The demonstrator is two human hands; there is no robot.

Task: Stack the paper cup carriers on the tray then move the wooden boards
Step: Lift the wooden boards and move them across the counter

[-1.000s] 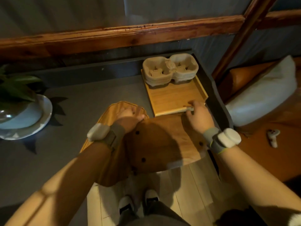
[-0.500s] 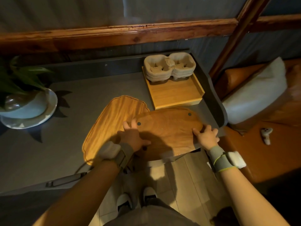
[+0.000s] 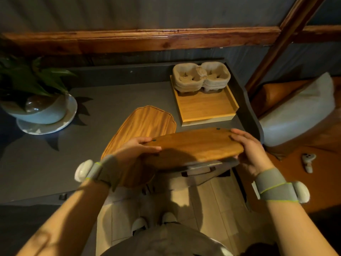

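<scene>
A dark oval wooden board is held up off the grey table, tilted with its underside and small black feet facing me. My left hand grips its left end and my right hand grips its right end. Beneath it a lighter wooden board with a grooved edge lies flat on the table. Behind, a stack of paper cup carriers sits at the far end of a square wooden tray.
A potted plant on a white saucer stands at the left of the grey table. A wooden rail runs along the wall behind. To the right are a brown seat with a white cushion and a small white controller.
Both hands slid from the board's top to its ends and lifted it, tilting it up off the lighter board. The view pulled back slightly.
</scene>
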